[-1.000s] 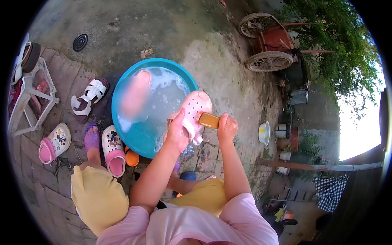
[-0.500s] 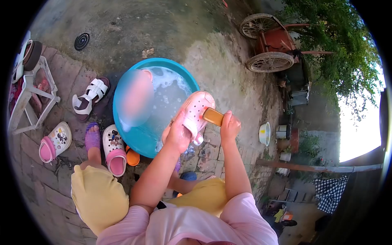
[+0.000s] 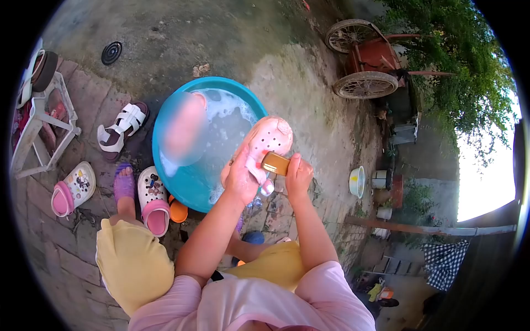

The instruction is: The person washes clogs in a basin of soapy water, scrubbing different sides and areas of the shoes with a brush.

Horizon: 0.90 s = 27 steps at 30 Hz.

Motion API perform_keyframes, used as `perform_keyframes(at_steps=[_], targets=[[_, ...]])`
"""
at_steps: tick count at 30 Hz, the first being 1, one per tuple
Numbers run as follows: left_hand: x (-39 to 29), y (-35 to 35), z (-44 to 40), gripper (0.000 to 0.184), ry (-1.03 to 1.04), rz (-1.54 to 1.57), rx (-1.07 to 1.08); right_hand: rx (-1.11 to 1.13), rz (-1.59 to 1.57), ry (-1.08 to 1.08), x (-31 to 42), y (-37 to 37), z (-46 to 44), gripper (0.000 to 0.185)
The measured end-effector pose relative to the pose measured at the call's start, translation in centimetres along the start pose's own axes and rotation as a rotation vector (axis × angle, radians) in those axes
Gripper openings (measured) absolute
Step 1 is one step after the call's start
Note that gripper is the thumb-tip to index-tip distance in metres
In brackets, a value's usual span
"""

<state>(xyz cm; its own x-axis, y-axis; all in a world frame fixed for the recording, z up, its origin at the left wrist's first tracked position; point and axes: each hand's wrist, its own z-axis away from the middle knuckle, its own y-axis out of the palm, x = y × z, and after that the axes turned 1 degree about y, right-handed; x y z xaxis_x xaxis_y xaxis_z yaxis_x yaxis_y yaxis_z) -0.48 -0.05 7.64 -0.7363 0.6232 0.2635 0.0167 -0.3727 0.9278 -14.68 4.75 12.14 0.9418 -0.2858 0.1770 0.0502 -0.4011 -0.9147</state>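
My left hand (image 3: 241, 179) grips a pink clog (image 3: 270, 138) with round holes, held up over the near right rim of a blue basin (image 3: 165, 187). In my right hand (image 3: 299, 175) is a brush (image 3: 275, 163) with a flat brown back. It lies against the clog's side near the heel strap; its bristles are hidden from view. Foamy water fills the basin, and a blurred pink shape (image 3: 185, 127) is in it at the left.
Left of the basin are a white sandal (image 3: 131, 121) and white-and-pink clogs (image 3: 81, 185) (image 3: 152, 187). An orange cup-like thing (image 3: 178, 211) touches the basin's near side. A white plastic stool (image 3: 47, 124) is far left; a cart (image 3: 372, 58) and a white bowl (image 3: 357, 182) are right.
The brush and my right hand have moved left and slightly down along the clog, toward its heel strap. The clog has turned and shifted slightly upward in my left hand.
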Motion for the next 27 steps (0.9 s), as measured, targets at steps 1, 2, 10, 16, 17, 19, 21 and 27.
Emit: perform_keyframes(at_steps=[1,2,10,16,17,19,21,27], targets=[[0.1,0.3,-0.3,0.047,0.085,-0.04,0.005,0.0,0.088,0.079,-1.5,-0.1,-0.6,0.038],[-0.1,1.1,0.2,0.05,0.105,-0.02,0.048,0.013,0.154,0.176,-1.6,-0.9,-0.6,0.04],[0.0,0.0,0.0,0.051,0.18,-0.19,0.024,0.087,-0.26,0.15,2.7,0.3,0.2,0.049],[-2.0,0.8,0.2,0.066,-0.063,0.367,0.492,0.135,-0.508,0.339,2.8,0.2,-0.1,0.048],[-1.9,0.5,-0.1,0.065,-0.117,0.424,0.593,0.134,-0.509,0.34,3.0,0.1,-0.2,0.048],[-1.9,0.6,-0.1,0.062,-0.103,0.379,0.462,0.147,-0.467,0.334,3.1,-0.1,-0.3,0.049],[-2.2,1.4,0.1,0.06,-0.085,0.336,0.334,0.134,-0.479,0.335,3.2,-0.2,-0.2,0.05],[-2.4,1.1,-0.2,0.044,0.191,-0.005,0.186,0.055,-0.544,0.321,2.6,-0.4,-0.5,0.052]])
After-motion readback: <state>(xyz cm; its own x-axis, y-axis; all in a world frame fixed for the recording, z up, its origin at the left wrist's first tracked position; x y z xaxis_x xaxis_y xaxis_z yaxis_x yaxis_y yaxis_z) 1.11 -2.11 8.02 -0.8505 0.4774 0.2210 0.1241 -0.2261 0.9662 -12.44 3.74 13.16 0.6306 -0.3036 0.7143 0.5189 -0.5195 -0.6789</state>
